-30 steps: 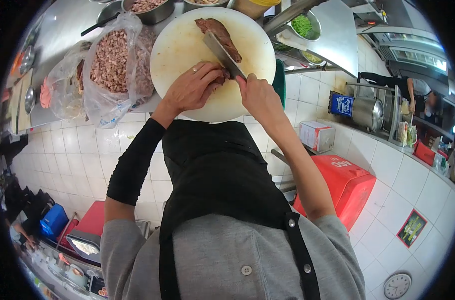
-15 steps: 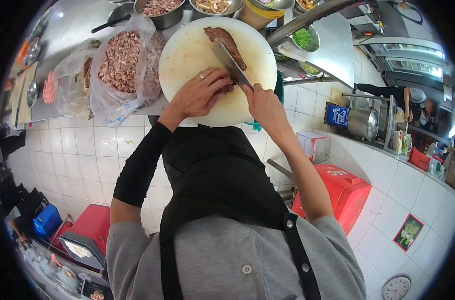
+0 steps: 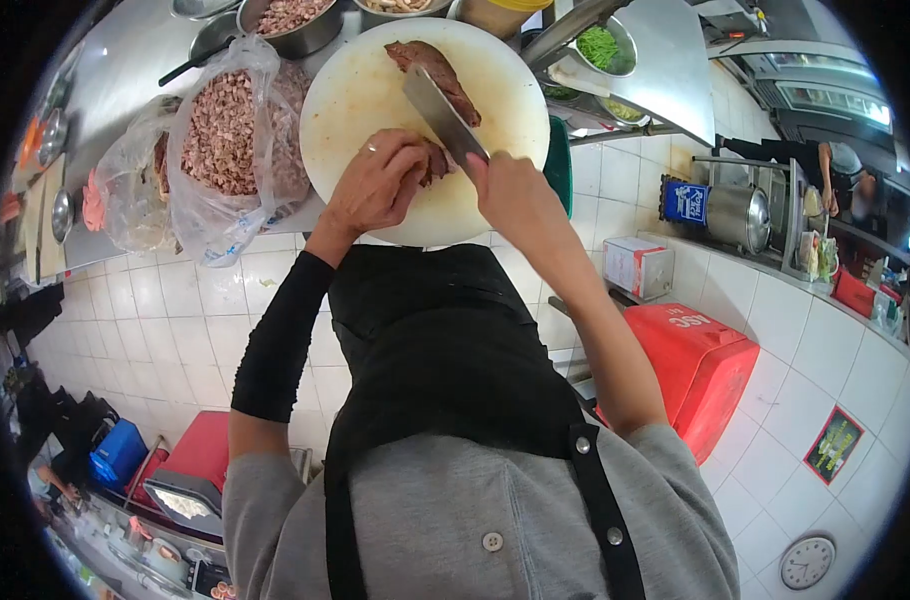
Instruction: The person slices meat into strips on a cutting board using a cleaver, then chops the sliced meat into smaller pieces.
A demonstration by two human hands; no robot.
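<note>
My right hand point(image 3: 520, 195) grips the handle of a cleaver point(image 3: 440, 115), its broad blade slanting up and left over the round white cutting board point(image 3: 345, 95). A long piece of dark cooked meat point(image 3: 435, 75) lies at the board's far side, just beyond the blade. My left hand point(image 3: 383, 180) has its fingers curled around a smaller piece of meat point(image 3: 434, 163) near the middle of the board, left of the cleaver. Part of that piece is hidden beneath the fingers.
Left of the board stands a clear plastic bag of diced meat point(image 3: 220, 135). Metal bowls, one with diced meat point(image 3: 290, 14), line the back. A bowl of chopped greens point(image 3: 600, 48) is at the right. A red box point(image 3: 690, 370) stands below right. Another person point(image 3: 825, 165) is far right.
The cleaver has shifted left and away from the left hand's fingers, and more of the smaller meat piece shows. The whole view has also shifted slightly.
</note>
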